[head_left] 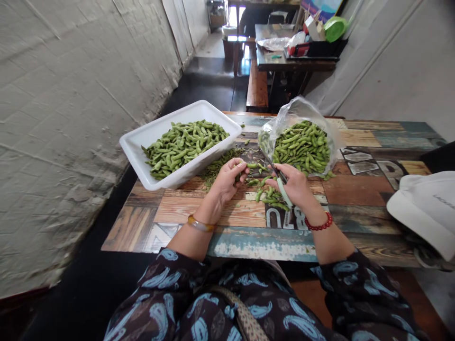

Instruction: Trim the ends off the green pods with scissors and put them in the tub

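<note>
My left hand (229,180) is closed with fingertips pinched on a green edamame pod (251,166) that points to the right. My right hand (293,185) grips a pair of scissors (283,189) with pale green handles; the dark blades angle up and left, near the pod. Whether the blades touch it, I cannot tell. Loose edamame pods (272,196) lie on the table under and between my hands. To the left, a white plastic tub (130,142) holds a heap of pods. Behind my right hand, a clear plastic bag (293,111) lies open with more pods inside.
Small green trimmings (223,165) are scattered along the tub's right side on the patchwork-patterned table (185,208). A white cap (423,208) sits at the right edge. A rough pale wall (71,94) runs along the left. Farther back are a wooden bench (257,87) and another table.
</note>
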{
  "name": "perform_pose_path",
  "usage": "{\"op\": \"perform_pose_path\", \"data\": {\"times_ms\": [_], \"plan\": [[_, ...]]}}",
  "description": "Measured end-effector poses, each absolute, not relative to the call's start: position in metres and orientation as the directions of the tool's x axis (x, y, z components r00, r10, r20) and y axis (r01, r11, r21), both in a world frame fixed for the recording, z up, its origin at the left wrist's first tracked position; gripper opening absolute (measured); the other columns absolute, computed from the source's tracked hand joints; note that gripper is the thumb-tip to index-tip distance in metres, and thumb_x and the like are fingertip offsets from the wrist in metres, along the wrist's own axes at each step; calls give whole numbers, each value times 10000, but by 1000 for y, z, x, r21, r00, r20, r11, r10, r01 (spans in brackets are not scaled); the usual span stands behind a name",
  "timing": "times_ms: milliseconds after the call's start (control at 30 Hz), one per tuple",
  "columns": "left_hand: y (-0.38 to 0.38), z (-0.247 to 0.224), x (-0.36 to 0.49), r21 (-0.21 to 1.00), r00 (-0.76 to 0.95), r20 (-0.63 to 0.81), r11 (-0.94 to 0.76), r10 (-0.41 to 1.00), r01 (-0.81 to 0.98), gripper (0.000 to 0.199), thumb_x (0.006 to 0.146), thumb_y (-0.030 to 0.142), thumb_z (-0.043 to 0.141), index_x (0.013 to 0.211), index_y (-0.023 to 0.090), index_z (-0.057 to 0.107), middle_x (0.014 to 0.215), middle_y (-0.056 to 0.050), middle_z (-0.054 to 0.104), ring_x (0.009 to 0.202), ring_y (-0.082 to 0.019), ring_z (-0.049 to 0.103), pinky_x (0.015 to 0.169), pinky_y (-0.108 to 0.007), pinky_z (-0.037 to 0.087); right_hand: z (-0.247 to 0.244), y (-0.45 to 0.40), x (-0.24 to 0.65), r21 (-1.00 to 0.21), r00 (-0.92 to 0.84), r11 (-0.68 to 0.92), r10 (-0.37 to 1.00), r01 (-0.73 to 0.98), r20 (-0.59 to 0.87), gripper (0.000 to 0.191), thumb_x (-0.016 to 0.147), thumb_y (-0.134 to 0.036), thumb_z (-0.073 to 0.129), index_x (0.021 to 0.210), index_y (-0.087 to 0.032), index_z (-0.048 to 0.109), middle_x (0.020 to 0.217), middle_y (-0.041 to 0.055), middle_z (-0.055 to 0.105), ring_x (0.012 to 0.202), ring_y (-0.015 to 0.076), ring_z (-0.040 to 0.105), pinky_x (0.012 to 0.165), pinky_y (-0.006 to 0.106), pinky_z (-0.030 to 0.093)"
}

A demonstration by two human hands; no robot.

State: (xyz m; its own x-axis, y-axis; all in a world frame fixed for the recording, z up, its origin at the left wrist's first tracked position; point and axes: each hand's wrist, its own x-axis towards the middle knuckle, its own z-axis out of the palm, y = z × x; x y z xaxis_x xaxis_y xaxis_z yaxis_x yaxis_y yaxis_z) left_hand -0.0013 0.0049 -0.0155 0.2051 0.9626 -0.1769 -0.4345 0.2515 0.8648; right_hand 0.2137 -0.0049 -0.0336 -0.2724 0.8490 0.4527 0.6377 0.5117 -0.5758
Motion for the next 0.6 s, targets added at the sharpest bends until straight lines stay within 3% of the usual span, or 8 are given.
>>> {"op": "perform_pose_path", "data": {"times_ms": [233, 600], "plan": [[5, -15, -2, 849, 185, -173, 242, 967, -470, 368, 690, 330, 769, 803, 191, 448, 673, 36, 622, 437, -32, 407, 392, -145, 173, -34, -8, 209, -505, -364, 591, 798, 629, 480, 477, 814, -432, 732, 1199, -178, 613, 1010, 106, 666, 873, 248, 646, 805, 392, 549], [0, -14, 4, 890, 212, -146, 222, 966, -398, 330, 708, 327, 757, 822, 186, 481, 649, 31, 628, 427, -37, 398, 391, -160, 150, -27, -12, 207, -508, -408, 608, 790, 610, 457, 464, 829, -398, 721, 1220, -188, 589, 1009, 96, 629, 797, 224, 616, 740, 368, 551]]}}
